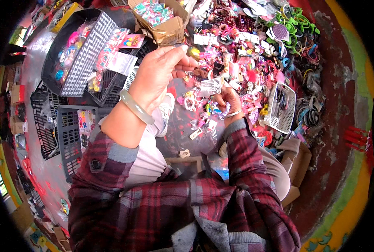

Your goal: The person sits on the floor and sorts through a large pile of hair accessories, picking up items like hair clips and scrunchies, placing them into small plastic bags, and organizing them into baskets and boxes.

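Note:
My left hand (159,71), with a pale bangle (136,108) at its wrist, is raised left of the pile, its fingers bent inward. Anything between its fingertips is too small to make out; a yellow fuzzy piece (194,52) shows just past them. Lower and to the right, my right hand (230,101) is closed on a small clear plastic bag (211,86). A lavender hair tie (224,111) lies against that hand; whether it is gripped I cannot tell. Both hands hover over a heap of pink, white and red hair accessories (241,63).
A white perforated basket (281,108) stands right of the heap, near green hair bands (296,25). At left are a houndstooth box (86,54), packaged trinkets (111,48) and dark crates (75,134). An open cardboard box (170,31) holds small packets. Another carton (298,168) sits by my right knee.

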A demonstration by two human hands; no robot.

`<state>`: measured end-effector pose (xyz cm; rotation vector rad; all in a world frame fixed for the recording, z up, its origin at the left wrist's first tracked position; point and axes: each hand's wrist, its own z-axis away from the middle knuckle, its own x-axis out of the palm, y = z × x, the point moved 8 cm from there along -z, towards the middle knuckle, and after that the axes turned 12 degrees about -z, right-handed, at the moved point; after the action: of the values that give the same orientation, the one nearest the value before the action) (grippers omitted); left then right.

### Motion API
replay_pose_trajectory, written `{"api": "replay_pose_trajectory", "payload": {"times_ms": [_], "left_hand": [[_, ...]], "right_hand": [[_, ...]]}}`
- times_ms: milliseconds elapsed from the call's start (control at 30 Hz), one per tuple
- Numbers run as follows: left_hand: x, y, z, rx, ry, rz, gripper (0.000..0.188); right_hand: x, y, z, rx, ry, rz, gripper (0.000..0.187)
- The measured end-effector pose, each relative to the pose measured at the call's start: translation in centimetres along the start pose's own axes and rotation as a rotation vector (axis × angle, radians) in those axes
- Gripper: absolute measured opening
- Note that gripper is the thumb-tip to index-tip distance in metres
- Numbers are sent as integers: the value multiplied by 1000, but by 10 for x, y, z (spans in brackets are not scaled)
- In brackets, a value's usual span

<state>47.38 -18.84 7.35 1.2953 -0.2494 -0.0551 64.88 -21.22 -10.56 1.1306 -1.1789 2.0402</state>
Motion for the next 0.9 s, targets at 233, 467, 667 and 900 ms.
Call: {"api": "replay_pose_trajectory", "payload": {"times_ms": [233, 467, 667, 900], "left_hand": [[8, -18, -2, -138, -74, -352, 32], [20, -36, -1, -217, -243, -462, 23], [21, -30, 1, -219, -242, -458, 16], [24, -38, 1, -217, -330, -314, 19]], "right_hand": [[19, -22, 2, -75, 53, 149, 20], [98, -49, 15, -107, 12, 403, 9], [99, -53, 18, -111, -28, 383, 10], [87, -53, 13, -92, -26, 339, 10]]}}
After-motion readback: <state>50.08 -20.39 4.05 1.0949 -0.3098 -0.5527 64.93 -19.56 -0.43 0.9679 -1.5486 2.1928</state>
